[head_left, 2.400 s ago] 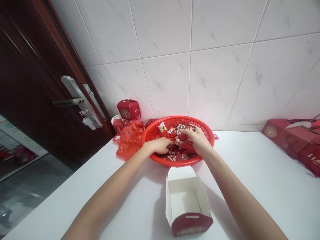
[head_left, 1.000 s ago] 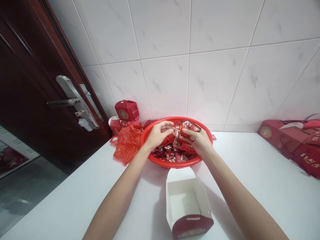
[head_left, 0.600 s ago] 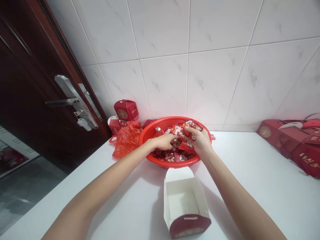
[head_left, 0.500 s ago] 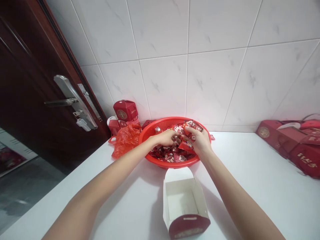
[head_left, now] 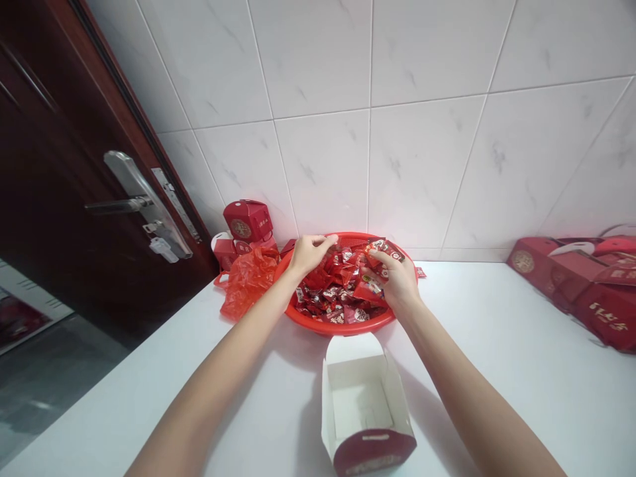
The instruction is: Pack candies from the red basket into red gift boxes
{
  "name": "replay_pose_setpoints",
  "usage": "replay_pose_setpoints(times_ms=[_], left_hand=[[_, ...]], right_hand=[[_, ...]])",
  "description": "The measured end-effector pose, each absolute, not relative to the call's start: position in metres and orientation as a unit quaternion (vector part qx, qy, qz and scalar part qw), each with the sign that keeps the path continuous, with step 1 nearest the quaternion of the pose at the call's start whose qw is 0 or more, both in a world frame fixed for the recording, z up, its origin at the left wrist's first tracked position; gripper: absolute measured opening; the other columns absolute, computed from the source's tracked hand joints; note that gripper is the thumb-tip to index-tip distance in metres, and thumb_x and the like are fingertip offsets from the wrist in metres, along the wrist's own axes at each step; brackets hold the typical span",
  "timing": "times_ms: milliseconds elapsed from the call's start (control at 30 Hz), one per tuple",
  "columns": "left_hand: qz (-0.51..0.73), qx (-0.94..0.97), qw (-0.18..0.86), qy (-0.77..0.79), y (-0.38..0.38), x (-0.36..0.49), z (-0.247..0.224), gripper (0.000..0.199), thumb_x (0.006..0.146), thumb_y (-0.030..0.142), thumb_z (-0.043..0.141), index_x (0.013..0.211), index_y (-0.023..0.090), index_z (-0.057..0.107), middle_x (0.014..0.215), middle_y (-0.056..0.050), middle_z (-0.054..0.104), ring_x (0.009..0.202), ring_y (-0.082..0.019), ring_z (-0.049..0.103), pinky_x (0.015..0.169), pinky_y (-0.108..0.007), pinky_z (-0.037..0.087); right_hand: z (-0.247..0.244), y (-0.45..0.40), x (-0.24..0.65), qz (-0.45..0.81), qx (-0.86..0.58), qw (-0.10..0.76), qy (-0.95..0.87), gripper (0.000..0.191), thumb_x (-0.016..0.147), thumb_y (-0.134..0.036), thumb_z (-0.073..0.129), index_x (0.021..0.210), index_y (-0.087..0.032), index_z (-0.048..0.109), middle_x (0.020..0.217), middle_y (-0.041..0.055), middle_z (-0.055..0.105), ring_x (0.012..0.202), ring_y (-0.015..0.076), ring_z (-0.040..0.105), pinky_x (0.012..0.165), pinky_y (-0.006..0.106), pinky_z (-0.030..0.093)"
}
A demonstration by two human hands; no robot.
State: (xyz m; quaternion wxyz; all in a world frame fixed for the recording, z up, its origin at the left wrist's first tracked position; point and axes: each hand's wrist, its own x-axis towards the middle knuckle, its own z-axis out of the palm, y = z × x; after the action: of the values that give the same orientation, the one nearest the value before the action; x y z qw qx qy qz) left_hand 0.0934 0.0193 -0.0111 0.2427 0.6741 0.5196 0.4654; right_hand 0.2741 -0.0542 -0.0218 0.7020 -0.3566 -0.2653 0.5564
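Packets (head_left: pixel 334 293) heaped in red basket (head_left: pixel 342 328), open box (head_left: pixel 375 454) nearest its front. Apparently mid-picking. Right hand (head_left: pixel 401 285) gripping several; left hand (head_left: pixel 309 255) pinched narrow over basket's left side, contents impossible to tell. Next move: likely careful fingertip selection, firm right grip.

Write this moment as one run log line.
left hand: over red basket, grip unclear | right hand: holding wrapped packets | open box: on white table

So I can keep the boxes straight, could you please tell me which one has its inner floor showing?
The box nearest the camera, in front of the red basket; no other box shows its floor.
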Motion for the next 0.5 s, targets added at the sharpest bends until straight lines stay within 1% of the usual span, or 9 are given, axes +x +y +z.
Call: replay_pose_setpoints(times_ms=[67,100,133,200,233,300,400,500], left_hand=[[0.490,0.657,0.261,0.510,0.020,0.093,-0.012,0.041,0.083,0.052,0.061,0.083,0.016,0.080,0.087,-0.009,0.080,0.082,-0.023,0.073,0.082,-0.033,0.054],[0.494,0.654,0.262,0.509,0.020,0.092,-0.012,0.038,0.082,0.051,0.063,0.083,0.016,0.080,0.087,-0.008,0.080,0.082,-0.023,0.073,0.083,-0.033,0.054],[0.492,0.655,0.259,0.511,0.020,0.092,-0.012,0.033,0.080,0.046,0.066,0.084,0.016,0.079,0.087,-0.007,0.080,0.084,-0.023,0.073,0.085,-0.033,0.054],[0.473,0.660,0.237,0.533,0.021,0.090,-0.012,0.019,0.073,0.032,0.071,0.083,0.017,0.078,0.087,-0.005,0.080,0.086,-0.022,0.073,0.087,-0.033,0.053],[0.462,0.660,0.226,0.548,0.021,0.089,-0.013,0.016,0.071,0.025,0.071,0.082,0.017,0.078,0.086,-0.005,0.079,0.086,-0.022,0.073,0.087,-0.032,0.053],[0.444,0.657,0.211,0.571,0.024,0.087,-0.015,0.015,0.069,0.018,0.068,0.081,0.016,0.076,0.085,-0.005,0.079,0.085,-0.021,0.073,0.086,-0.032,0.053],[0.435,0.658,0.200,0.582,0.028,0.083,-0.019,0.014,0.068,0.014,0.066,0.079,0.017,0.075,0.083,-0.005,0.078,0.081,-0.020,0.072,0.083,-0.030,0.053],[0.427,0.662,0.191,0.585,0.032,0.081,-0.024,0.016,0.069,0.013,0.064,0.081,0.018,0.074,0.078,-0.003,0.077,0.074,-0.018,0.070,0.079,-0.029,0.053]], right_hand=[[-0.021,-0.054,0.274,0.557,-0.360,0.700,-0.265,0.022,0.056,-0.018,0.081,0.074,-0.019,0.068,0.076,0.0008,0.073,0.074,0.0189,0.071,0.059,0.027,0.061],[-0.021,-0.054,0.274,0.556,-0.362,0.700,-0.265,0.022,0.056,-0.018,0.081,0.074,-0.019,0.068,0.076,0.0009,0.073,0.074,0.0190,0.071,0.059,0.027,0.061],[-0.021,-0.054,0.274,0.556,-0.364,0.699,-0.265,0.022,0.056,-0.018,0.081,0.073,-0.019,0.067,0.076,0.0011,0.073,0.074,0.0192,0.071,0.059,0.027,0.061],[-0.022,-0.054,0.274,0.554,-0.368,0.699,-0.263,0.022,0.056,-0.018,0.080,0.074,-0.018,0.067,0.075,0.0012,0.073,0.074,0.0197,0.071,0.059,0.028,0.062],[-0.022,-0.053,0.274,0.554,-0.369,0.699,-0.263,0.022,0.055,-0.018,0.080,0.074,-0.018,0.067,0.075,0.0012,0.073,0.075,0.0200,0.071,0.059,0.028,0.062],[-0.022,-0.053,0.274,0.553,-0.368,0.698,-0.267,0.022,0.055,-0.019,0.080,0.073,-0.018,0.067,0.075,0.0014,0.072,0.076,0.0207,0.071,0.059,0.028,0.062],[-0.022,-0.054,0.274,0.552,-0.369,0.697,-0.272,0.021,0.056,-0.019,0.081,0.072,-0.017,0.067,0.074,0.0011,0.072,0.075,0.0203,0.070,0.059,0.028,0.062],[-0.021,-0.055,0.274,0.549,-0.373,0.698,-0.268,0.022,0.055,-0.019,0.081,0.072,-0.018,0.067,0.073,-0.0004,0.071,0.073,0.0187,0.069,0.059,0.028,0.062]])
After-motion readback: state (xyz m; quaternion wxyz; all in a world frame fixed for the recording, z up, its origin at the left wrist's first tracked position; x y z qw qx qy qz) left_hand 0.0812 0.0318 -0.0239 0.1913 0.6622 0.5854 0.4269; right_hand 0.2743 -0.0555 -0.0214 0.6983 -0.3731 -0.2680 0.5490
